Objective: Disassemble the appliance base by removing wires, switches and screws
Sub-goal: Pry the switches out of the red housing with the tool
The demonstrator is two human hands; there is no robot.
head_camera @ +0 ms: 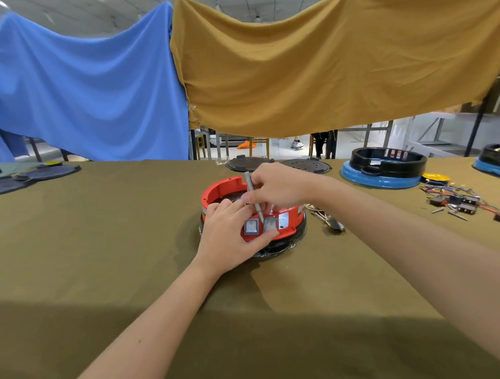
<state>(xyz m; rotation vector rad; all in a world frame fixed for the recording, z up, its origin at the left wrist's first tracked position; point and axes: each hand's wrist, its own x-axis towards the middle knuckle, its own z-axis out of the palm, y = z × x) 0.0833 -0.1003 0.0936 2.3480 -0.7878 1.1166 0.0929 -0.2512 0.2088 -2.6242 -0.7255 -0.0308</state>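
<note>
Gripping red appliance base with left hand, right hand pinching screwdriver at 2 switches

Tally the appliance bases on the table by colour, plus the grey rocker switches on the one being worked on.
Red base, gripped by the left hand: 1
Blue bases: 2
Grey rocker switches on the red base's front: 2
Total: 3 bases, 2 switches.
The right hand holds a grey tool with its tip at the switches.
</note>
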